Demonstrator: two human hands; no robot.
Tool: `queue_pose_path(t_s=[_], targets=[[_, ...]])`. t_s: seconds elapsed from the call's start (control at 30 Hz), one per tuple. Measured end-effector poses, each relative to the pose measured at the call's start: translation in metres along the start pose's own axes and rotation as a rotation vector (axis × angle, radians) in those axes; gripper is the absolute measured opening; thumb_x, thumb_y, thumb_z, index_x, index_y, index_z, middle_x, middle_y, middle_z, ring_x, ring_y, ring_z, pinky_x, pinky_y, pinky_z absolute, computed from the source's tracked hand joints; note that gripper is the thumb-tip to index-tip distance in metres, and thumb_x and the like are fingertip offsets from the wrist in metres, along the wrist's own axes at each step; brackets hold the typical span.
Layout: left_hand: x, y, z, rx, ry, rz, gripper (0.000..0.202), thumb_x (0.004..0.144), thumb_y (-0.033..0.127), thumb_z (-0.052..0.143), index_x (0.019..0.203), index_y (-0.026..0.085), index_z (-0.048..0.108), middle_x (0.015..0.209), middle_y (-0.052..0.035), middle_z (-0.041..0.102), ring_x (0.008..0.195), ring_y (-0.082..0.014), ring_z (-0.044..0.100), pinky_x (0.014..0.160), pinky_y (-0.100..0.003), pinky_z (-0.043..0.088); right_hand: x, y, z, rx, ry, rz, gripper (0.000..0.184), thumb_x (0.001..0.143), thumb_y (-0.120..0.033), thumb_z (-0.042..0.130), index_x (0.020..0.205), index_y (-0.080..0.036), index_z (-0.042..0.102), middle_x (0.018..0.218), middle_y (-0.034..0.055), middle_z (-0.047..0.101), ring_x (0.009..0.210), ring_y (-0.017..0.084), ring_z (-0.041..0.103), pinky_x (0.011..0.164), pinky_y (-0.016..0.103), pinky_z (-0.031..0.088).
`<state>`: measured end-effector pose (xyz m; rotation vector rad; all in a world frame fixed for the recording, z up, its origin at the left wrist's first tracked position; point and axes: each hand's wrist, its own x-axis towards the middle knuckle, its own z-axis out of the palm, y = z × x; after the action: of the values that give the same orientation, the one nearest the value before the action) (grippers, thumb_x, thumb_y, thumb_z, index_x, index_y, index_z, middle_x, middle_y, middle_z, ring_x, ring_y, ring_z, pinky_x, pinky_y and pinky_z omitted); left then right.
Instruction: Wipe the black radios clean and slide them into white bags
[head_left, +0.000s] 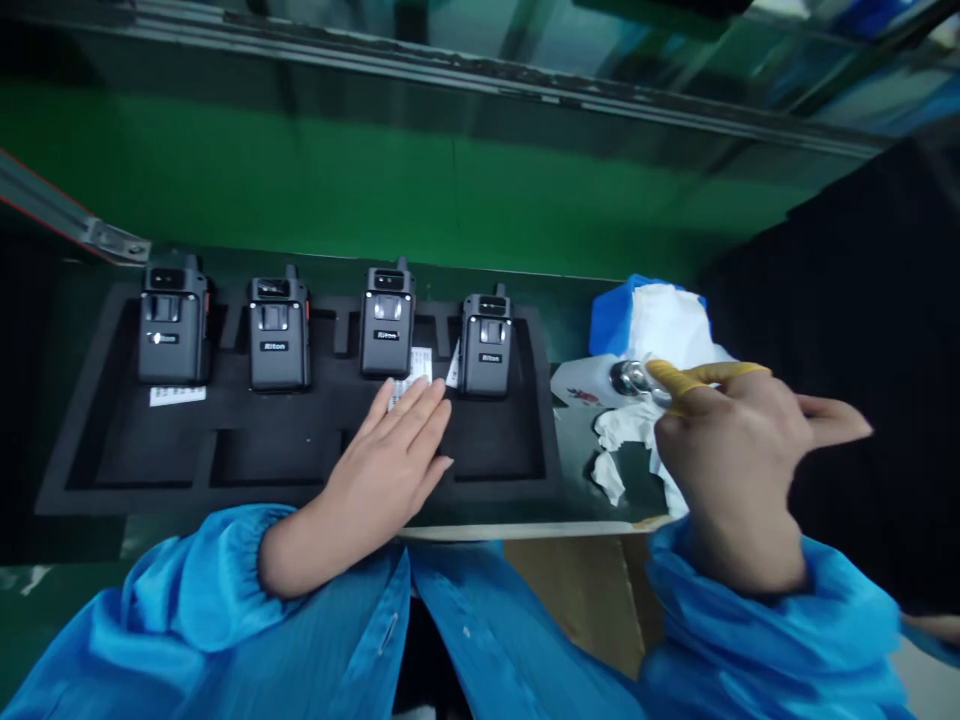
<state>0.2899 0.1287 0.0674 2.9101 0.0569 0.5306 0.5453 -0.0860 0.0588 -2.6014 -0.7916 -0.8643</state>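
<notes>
Four black two-way radios stand in a row in a black foam tray: the far-left radio, the second radio, the third radio and the right-hand radio. My left hand lies open and flat over the tray, fingertips just below the third radio and over a white printed label. My right hand, with yellow finger covers, is at the metal top of a whitish bottle. Its fingers look stretched and apart; whether they press the top is unclear.
Behind the bottle is a blue box with white tissue. Crumpled tissue lies in front. Another label sits under the far-left radio. A green panel closes the back; black cloth hangs at right.
</notes>
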Motion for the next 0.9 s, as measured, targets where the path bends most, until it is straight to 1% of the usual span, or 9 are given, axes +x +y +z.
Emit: queue_pose_path(t_s=[0.07, 0.17, 0.3, 0.37, 0.43, 0.53, 0.63, 0.73, 0.9], targets=[[-0.007, -0.011, -0.006, 0.039, 0.016, -0.061, 0.04, 0.098, 0.026, 0.041, 0.126, 0.003, 0.056, 0.136, -0.0189, 0.058, 0.13, -0.0312, 0.052, 0.109, -0.054, 0.041, 0.011, -0.025, -0.007, 0.011, -0.027, -0.088, 0.019, 0.061, -0.025, 0.051, 0.048, -0.02, 0.038, 0.06, 0.0007, 0.033, 0.063, 0.015, 0.035, 0.064, 0.037, 0.024], [-0.013, -0.023, -0.005, 0.081, 0.002, -0.129, 0.043, 0.098, 0.03, 0.042, 0.128, 0.001, 0.055, 0.137, -0.0213, 0.056, 0.13, -0.0339, 0.052, 0.108, -0.059, 0.04, 0.028, -0.082, -0.007, 0.023, -0.118, -0.225, 0.009, 0.066, -0.019, 0.048, 0.06, -0.02, 0.054, 0.067, 0.0041, 0.045, 0.073, 0.018, 0.04, 0.072, 0.041, 0.027], [-0.016, -0.028, 0.004, 0.073, -0.007, -0.149, 0.047, 0.097, 0.034, 0.044, 0.127, 0.0, 0.055, 0.138, -0.0234, 0.055, 0.131, -0.0348, 0.051, 0.107, -0.058, 0.041, 0.046, -0.162, 0.013, 0.203, -0.282, -0.379, 0.026, 0.082, -0.014, 0.039, 0.083, -0.021, 0.065, 0.089, 0.0051, 0.057, 0.086, 0.019, 0.045, 0.082, 0.042, 0.027], [-0.017, -0.028, 0.007, 0.061, 0.005, -0.15, 0.046, 0.097, 0.032, 0.044, 0.128, 0.001, 0.054, 0.138, -0.0232, 0.054, 0.131, -0.0339, 0.051, 0.108, -0.057, 0.041, 0.052, -0.191, 0.027, 0.257, -0.323, -0.478, 0.03, 0.087, -0.015, 0.037, 0.087, -0.022, 0.066, 0.094, 0.0039, 0.059, 0.088, 0.018, 0.045, 0.086, 0.043, 0.025], [-0.018, -0.027, 0.008, 0.051, 0.014, -0.157, 0.044, 0.096, 0.029, 0.044, 0.129, 0.001, 0.053, 0.138, -0.0228, 0.055, 0.131, -0.0329, 0.051, 0.108, -0.055, 0.041, 0.056, -0.211, 0.04, 0.277, -0.336, -0.562, 0.032, 0.09, -0.015, 0.036, 0.088, -0.023, 0.067, 0.095, 0.0032, 0.059, 0.089, 0.018, 0.045, 0.089, 0.044, 0.023], [-0.018, -0.026, 0.008, 0.039, 0.021, -0.165, 0.043, 0.095, 0.026, 0.045, 0.129, 0.002, 0.053, 0.136, -0.0219, 0.057, 0.129, -0.0319, 0.053, 0.108, -0.052, 0.043, 0.057, -0.228, 0.052, 0.269, -0.344, -0.649, 0.036, 0.094, -0.016, 0.033, 0.084, -0.022, 0.067, 0.095, 0.0032, 0.06, 0.09, 0.018, 0.043, 0.091, 0.044, 0.02], [-0.018, -0.027, 0.008, 0.022, 0.017, -0.174, 0.042, 0.095, 0.025, 0.045, 0.129, 0.002, 0.053, 0.136, -0.0217, 0.057, 0.129, -0.0315, 0.053, 0.107, -0.051, 0.044, 0.057, -0.233, 0.055, 0.26, -0.369, -0.752, 0.039, 0.096, -0.016, 0.033, 0.078, -0.022, 0.067, 0.093, 0.0024, 0.061, 0.089, 0.017, 0.043, 0.092, 0.043, 0.019], [-0.017, -0.027, 0.007, 0.021, 0.002, -0.176, 0.041, 0.094, 0.024, 0.045, 0.128, 0.002, 0.054, 0.136, -0.0209, 0.057, 0.128, -0.0313, 0.054, 0.106, -0.051, 0.045, 0.059, -0.227, 0.053, 0.269, -0.382, -0.813, 0.04, 0.097, -0.018, 0.033, 0.077, -0.022, 0.067, 0.09, 0.0017, 0.06, 0.089, 0.016, 0.045, 0.093, 0.043, 0.018], [-0.016, -0.027, 0.004, 0.038, 0.007, -0.155, 0.039, 0.094, 0.022, 0.045, 0.126, 0.003, 0.055, 0.135, -0.0186, 0.059, 0.126, -0.0307, 0.056, 0.103, -0.048, 0.049, 0.062, -0.204, 0.055, 0.263, -0.379, -0.767, 0.038, 0.098, -0.022, 0.034, 0.082, -0.023, 0.069, 0.088, 0.0012, 0.06, 0.087, 0.016, 0.047, 0.092, 0.044, 0.019]])
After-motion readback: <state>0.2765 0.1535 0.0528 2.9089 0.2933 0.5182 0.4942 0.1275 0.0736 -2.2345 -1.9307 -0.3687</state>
